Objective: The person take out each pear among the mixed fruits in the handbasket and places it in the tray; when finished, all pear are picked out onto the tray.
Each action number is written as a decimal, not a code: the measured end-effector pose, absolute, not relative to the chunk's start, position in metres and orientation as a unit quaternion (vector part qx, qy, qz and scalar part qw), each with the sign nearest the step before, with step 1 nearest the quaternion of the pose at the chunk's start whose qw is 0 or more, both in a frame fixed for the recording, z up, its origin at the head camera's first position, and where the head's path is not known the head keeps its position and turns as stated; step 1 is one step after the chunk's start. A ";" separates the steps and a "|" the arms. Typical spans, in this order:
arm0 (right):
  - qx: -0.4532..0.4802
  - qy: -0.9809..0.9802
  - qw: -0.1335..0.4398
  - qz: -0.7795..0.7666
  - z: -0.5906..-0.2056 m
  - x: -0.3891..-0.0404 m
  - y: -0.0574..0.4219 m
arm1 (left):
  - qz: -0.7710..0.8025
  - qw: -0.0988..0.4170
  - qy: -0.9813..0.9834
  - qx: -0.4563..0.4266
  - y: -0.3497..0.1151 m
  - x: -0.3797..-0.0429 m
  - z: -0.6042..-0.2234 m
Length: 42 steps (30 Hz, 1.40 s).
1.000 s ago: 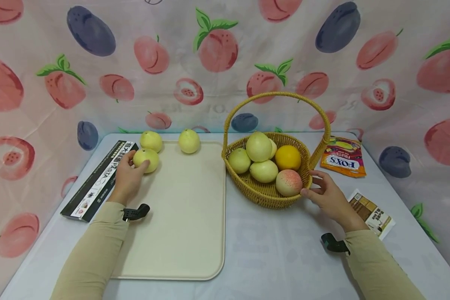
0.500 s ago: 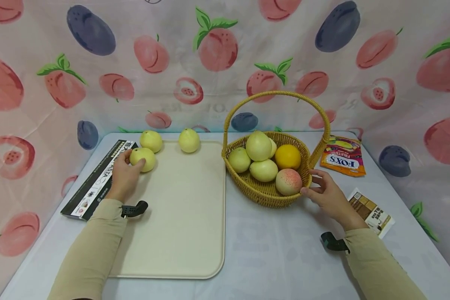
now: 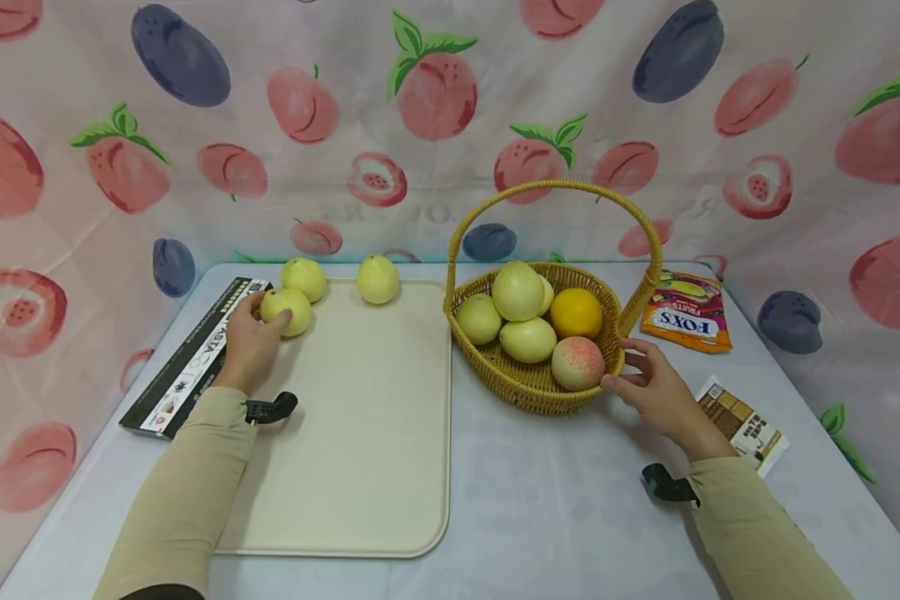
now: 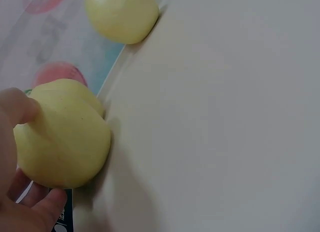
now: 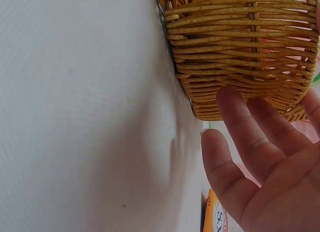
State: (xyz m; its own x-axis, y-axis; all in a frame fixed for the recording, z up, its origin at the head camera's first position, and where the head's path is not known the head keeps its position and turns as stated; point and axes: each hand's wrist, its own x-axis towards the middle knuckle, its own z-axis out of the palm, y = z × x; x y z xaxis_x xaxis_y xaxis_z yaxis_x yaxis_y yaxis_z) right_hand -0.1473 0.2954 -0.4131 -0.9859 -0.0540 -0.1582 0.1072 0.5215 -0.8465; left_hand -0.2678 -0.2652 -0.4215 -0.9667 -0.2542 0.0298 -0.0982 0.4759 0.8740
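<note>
In the head view my left hand [image 3: 251, 346] holds a pale yellow-green pear [image 3: 288, 312] at the tray's far left corner. The left wrist view shows the thumb on one side of this pear [image 4: 65, 137] and fingers under the other. Another pear [image 3: 304, 278] sits just behind it, and a third pear [image 3: 378, 279] stands at the tray's back edge. My right hand [image 3: 656, 398] holds the right side of a wicker basket [image 3: 525, 396], thumb at the rim and fingers against the outer wall. Several pears, an orange [image 3: 576, 314] and a peach [image 3: 577, 364] lie inside it.
The beige tray [image 3: 345, 433] covers the left middle of the white-covered table. A black and white pasta box [image 3: 187, 367] lies along its left side. Right of the basket are a Fox's candy bag [image 3: 686, 312] and a brown-white packet [image 3: 742, 425]. Fruit-print cloth [image 3: 435, 167] hangs behind.
The pear in my left hand has shifted slightly left, then a little back toward the pear behind it. My right hand and the basket stay in place.
</note>
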 end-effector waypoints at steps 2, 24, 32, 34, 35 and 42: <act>0.018 0.867 0.083 -0.490 -0.413 -0.147 0.295 | -0.499 0.079 -0.857 0.102 -0.265 -0.269 -0.421; 0.020 0.868 0.081 -0.490 -0.413 -0.147 0.294 | -0.477 0.129 -0.869 0.032 -0.244 -0.249 -0.386; 0.019 0.867 0.082 -0.492 -0.415 -0.147 0.295 | -0.489 0.116 -0.864 -0.027 -0.209 -0.241 -0.372; 0.019 0.867 0.082 -0.492 -0.415 -0.147 0.295 | -0.484 0.096 -0.868 -0.047 -0.203 -0.238 -0.370; 0.018 0.867 0.082 -0.492 -0.415 -0.147 0.295 | -0.481 0.086 -0.870 -0.059 -0.199 -0.237 -0.370; 0.016 0.866 0.080 -0.493 -0.414 -0.146 0.295 | -0.461 0.025 -0.879 -0.120 -0.174 -0.225 -0.370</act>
